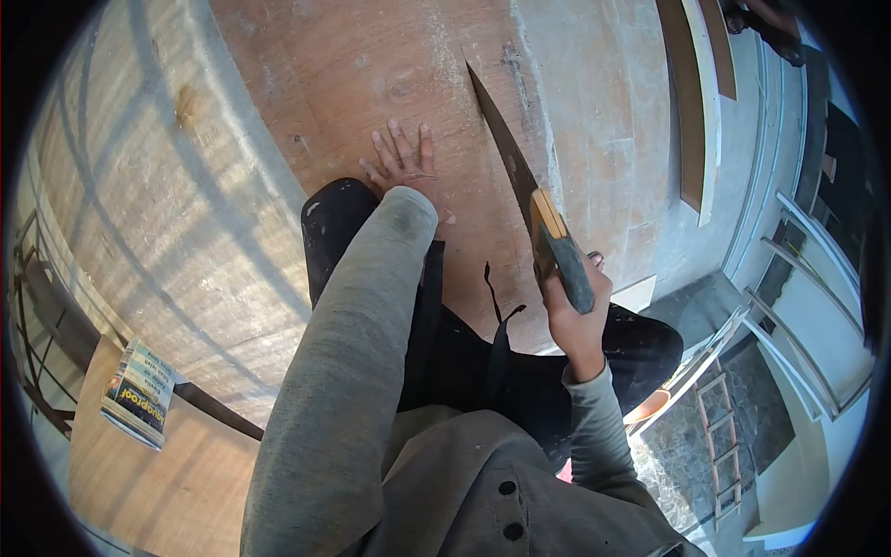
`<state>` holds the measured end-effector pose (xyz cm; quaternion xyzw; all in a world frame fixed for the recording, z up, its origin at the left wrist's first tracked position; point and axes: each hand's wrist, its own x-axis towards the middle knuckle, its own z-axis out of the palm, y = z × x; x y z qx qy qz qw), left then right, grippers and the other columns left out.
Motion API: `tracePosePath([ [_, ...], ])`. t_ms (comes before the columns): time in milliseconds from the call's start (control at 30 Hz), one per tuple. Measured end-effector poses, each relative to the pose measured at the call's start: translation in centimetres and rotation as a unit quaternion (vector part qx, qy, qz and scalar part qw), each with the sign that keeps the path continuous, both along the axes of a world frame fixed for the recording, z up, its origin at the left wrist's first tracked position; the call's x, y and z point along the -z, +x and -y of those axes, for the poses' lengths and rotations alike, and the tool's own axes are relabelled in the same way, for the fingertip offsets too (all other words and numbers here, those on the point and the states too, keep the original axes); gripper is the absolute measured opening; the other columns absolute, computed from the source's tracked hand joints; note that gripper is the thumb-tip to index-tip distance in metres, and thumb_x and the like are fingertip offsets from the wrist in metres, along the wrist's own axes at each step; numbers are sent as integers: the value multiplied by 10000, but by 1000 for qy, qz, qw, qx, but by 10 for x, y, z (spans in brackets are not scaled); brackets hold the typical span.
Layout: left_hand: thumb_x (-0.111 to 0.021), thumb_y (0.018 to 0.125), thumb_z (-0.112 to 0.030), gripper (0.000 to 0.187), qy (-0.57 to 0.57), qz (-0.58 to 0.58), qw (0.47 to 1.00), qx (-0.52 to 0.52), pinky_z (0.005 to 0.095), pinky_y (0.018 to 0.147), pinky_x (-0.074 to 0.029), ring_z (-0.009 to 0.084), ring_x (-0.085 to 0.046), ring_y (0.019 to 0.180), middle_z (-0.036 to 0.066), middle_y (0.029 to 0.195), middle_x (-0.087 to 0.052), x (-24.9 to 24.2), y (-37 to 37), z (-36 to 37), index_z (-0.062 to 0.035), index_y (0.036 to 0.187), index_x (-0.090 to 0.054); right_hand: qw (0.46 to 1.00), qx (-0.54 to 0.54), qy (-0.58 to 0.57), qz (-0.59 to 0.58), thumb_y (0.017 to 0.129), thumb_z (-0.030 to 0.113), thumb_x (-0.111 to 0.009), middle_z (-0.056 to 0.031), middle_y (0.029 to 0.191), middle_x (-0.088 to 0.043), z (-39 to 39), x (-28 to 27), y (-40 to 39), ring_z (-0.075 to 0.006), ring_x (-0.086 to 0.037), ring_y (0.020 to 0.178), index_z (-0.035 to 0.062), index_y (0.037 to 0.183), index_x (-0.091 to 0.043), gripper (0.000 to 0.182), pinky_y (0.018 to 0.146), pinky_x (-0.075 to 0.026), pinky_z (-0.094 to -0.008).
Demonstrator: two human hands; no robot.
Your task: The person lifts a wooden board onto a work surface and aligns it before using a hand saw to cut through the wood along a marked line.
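Handsaw (520, 190) lies at the centre of the frame, slightly right, its dark blade running up and to the left across a reddish plywood sheet (371, 84), the tip toward the upper middle. The right hand (571, 302) wraps its fingers tightly around the saw's wooden and dark handle, just right of centre. The left hand (404, 162) rests flat on the plywood to the left of the blade, fingers spread, close to the saw but not touching it. Both arms wear grey sleeves, and a knee in dark trousers (334, 227) presses on the sheet beside the left hand. A paler board (139, 186) fills the left side. In the lower left a printed packet (139, 390) sits on another wooden surface. At the lower right, a small ladder (722, 436) appears on stone flooring.
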<state>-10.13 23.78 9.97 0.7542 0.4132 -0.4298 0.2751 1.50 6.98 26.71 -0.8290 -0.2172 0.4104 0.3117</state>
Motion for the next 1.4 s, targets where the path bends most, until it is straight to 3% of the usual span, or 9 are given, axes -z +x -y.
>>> tracePosePath([
  [133,-935,513,-528,1565,13,-2,1000,-2,767,1094,-24,551,179,1450,308,1579,251,-1,-5,3,-163,1574,155,1000,12,1,17,816,17,-524,-61,606,-515,-21,3,-4,-122,-463,565,-25,834,-589,79,679,-462,-299],
  [233,-938,509,-525,1568,19,15,1000,-9,768,1094,-20,550,183,1450,306,1580,250,4,1,-1,-164,1574,153,997,61,-8,41,808,32,-527,-26,675,-575,23,-47,-33,-110,-523,645,-59,1101,-643,328,722,-480,-288],
  [467,-927,529,-536,1545,6,3,1000,0,773,1090,-20,560,186,1444,312,1578,248,-1,-2,1,-170,1576,149,997,55,50,17,803,22,-611,-113,707,-572,-39,35,-8,-145,-544,641,-61,991,-612,206,638,-452,-280],
  [600,-920,545,-537,1528,7,12,1000,-10,771,1092,-31,560,181,1445,313,1578,245,3,3,-5,-171,1577,146,999,0,-33,30,783,13,-517,-211,1105,-693,27,-30,-33,-202,-671,1038,-80,1292,-587,522,979,-467,-316],
  [667,-918,551,-539,1522,4,6,1000,2,769,1094,-44,562,179,1444,316,1579,239,-3,-1,-1,-165,1577,142,1000,9,-4,22,739,-26,-506,-128,878,-685,35,-30,-25,-125,-611,726,-67,1329,-568,594,751,-506,-267],
  [767,-914,555,-547,1518,9,5,1000,5,764,1097,-54,560,179,1446,319,1579,235,-1,2,-3,-160,1577,140,1000,-12,6,-6,801,-16,-567,-84,803,-625,-29,24,-3,-96,-550,710,-71,1239,-605,444,689,-471,-246],
  [967,-920,546,-546,1536,13,17,1000,7,764,1095,-49,553,191,1446,312,1577,253,-2,-3,3,-157,1574,153,999,-8,-20,49,733,-26,-541,-167,946,-705,44,-27,-32,-254,-696,777,-44,1304,-592,574,793,-518,-274],
  [1133,-923,533,-553,1557,3,6,1000,-2,767,1092,-33,557,202,1440,318,1567,269,1,-2,0,-147,1570,166,999,-1,-21,-32,769,-15,-545,-71,771,-636,8,9,1,-79,-533,658,-66,1288,-584,523,661,-470,-231],
  [1400,-923,529,-549,1549,17,9,1000,2,770,1091,-33,566,188,1440,317,1575,249,0,-7,7,-147,1574,147,1000,5,-11,4,729,-27,-542,-143,770,-630,54,-31,-24,-119,-624,656,-50,1309,-587,582,713,-510,-247],
])
